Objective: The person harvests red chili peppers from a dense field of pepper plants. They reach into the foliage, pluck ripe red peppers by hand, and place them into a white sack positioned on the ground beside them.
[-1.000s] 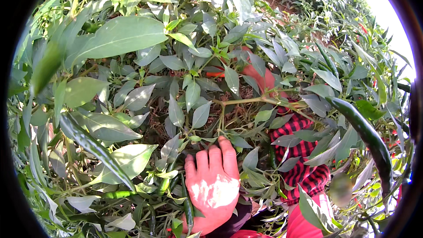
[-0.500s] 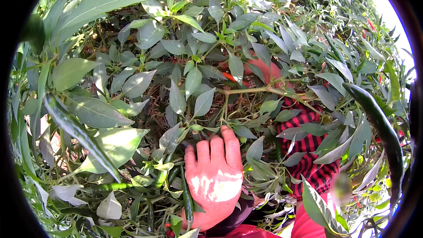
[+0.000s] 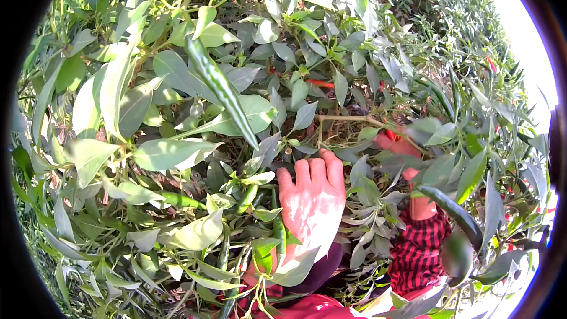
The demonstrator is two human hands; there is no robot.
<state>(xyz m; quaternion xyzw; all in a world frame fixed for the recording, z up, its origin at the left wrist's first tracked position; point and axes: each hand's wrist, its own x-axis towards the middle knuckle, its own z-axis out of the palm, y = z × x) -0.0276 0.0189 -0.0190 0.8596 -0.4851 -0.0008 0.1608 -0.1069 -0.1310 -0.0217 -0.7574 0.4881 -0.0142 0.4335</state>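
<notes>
Red pepper (image 3: 391,134) is located at the fingertips of the right hand (image 3: 407,152), which appears closed on it, leaves partly obscuring the grip; left hand (image 3: 313,201) lies back-up, fingers bent, undersides hidden, grip not determinable; green pepper (image 3: 279,227) hangs immediately left of it; striped sleeve (image 3: 419,248) covers the right forearm.

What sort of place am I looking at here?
Probably an outdoor pepper field: a long green pepper hangs among leaves, a red pepper shows beyond them, and more sunlit plants spread toward the upper right.
</notes>
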